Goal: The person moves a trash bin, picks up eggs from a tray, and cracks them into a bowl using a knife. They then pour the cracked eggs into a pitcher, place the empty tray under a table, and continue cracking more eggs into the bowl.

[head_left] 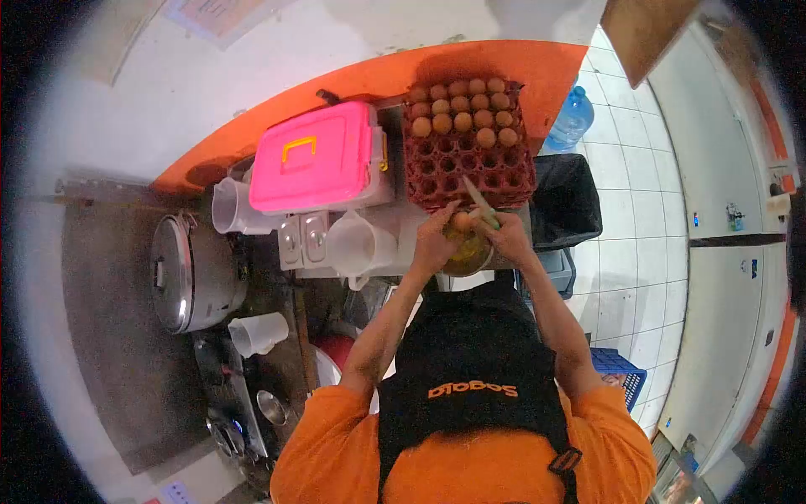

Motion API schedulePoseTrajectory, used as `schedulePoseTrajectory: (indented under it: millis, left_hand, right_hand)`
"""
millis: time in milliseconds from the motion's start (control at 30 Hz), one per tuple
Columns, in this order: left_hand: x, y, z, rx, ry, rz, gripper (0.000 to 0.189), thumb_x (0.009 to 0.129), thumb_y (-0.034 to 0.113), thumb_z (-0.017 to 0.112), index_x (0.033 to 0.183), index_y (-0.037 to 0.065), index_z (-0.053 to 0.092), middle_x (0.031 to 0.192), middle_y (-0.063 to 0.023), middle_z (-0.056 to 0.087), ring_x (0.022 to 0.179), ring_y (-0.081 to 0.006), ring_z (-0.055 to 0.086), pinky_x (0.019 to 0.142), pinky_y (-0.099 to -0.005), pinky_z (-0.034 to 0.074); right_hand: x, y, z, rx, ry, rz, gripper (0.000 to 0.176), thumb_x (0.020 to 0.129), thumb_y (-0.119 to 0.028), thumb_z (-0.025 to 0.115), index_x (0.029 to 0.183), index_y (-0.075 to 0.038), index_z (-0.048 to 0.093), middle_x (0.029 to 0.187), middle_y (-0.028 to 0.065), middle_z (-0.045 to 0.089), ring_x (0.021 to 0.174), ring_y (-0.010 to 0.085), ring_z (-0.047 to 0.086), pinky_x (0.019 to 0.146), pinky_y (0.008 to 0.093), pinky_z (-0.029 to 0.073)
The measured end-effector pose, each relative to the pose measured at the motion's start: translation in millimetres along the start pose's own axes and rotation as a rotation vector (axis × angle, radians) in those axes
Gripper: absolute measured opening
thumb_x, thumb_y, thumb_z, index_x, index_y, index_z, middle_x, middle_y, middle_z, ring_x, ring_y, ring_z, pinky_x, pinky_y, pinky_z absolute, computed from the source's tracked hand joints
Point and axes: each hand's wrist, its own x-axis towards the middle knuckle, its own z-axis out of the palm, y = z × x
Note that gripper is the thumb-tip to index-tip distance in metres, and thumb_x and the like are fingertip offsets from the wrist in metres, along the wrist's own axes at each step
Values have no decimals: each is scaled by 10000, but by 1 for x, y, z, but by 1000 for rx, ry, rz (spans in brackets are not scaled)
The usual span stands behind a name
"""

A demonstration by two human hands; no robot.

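Note:
My left hand closes its fingers round a brown egg. In my right hand is a knife with a pale blade and a green handle, its tip pointing up and left over the egg tray. Both hands meet at the egg, over a round container with yellow liquid egg in it. Just beyond them a stack of dark red egg trays carries several brown eggs in its far rows, while the near cups hold none.
A pink-lidded box with a yellow handle stands left of the trays. Nearer are a translucent measuring jug and lidded metal containers. A large pot is farther left. On the right are a black bin and a blue water bottle.

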Motion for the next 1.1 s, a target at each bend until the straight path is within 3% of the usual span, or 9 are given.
schedulePoseTrajectory:
  millis: [67,200,300,367,533,633,667,933,1100]
  left_hand:
    - [20,25,7,-34,-24,9,607,710,137,795,1269,66,572,1213,-160,624,1091,-312,607,953,-430,466]
    - [69,93,44,-36,-151,178,690,688,214,827,1294,51,538,1187,-160,631,1097,-338,588,937,-434,452]
    - [115,124,53,-16,-173,376,685,699,236,816,1293,49,531,1190,-178,621,1118,-356,572,959,-444,442]
    - [145,121,55,233,-160,453,661,733,238,785,1307,46,520,1223,-202,593,1150,-381,543,991,-461,427]
    - [182,31,23,865,-314,295,605,807,126,699,1368,99,473,1443,-171,380,1282,-435,412,940,-497,475]
    - [186,17,22,618,-250,273,588,827,123,701,1367,88,472,1375,-184,459,1268,-423,453,937,-464,497]
    - [186,17,19,615,-250,274,588,827,123,701,1367,88,472,1375,-184,459,1268,-423,453,937,-464,497]
    - [103,63,-26,-378,-64,-92,529,900,187,703,1353,-6,509,1176,-90,660,1043,-152,608,920,-310,484]
    - [62,51,-43,-386,53,-132,464,875,178,732,1278,-8,595,1141,-50,668,1024,-103,578,929,-279,471]
  right_hand:
    - [-12,-4,-18,203,276,-126,341,855,-324,742,944,4,708,728,43,656,657,85,564,589,305,488]
    - [-33,-14,-69,398,347,-51,344,847,-304,759,924,27,705,720,4,654,615,73,560,542,288,468]
    - [-29,-13,-101,730,588,-296,349,849,-298,759,997,14,708,687,14,640,569,57,542,515,277,443]
    - [-36,16,-142,-12,667,-37,404,854,-305,752,1113,-2,686,670,40,626,588,64,564,528,278,448]
    - [-65,51,-149,-227,916,-94,326,890,-316,701,990,-5,708,621,87,638,560,107,595,517,300,444]
    - [-63,58,-130,-20,799,-136,299,931,-286,645,1029,-10,705,658,124,655,584,130,605,559,321,465]
    - [-52,71,-124,-109,758,-98,299,945,-269,604,978,21,670,781,240,664,768,391,676,627,414,500]
    - [-38,-70,-34,-182,584,-415,224,991,-215,505,1001,8,516,700,246,591,668,456,596,544,462,447]
    - [-22,-66,18,-268,339,-303,220,979,-215,520,985,4,498,743,265,607,720,471,617,581,504,469]
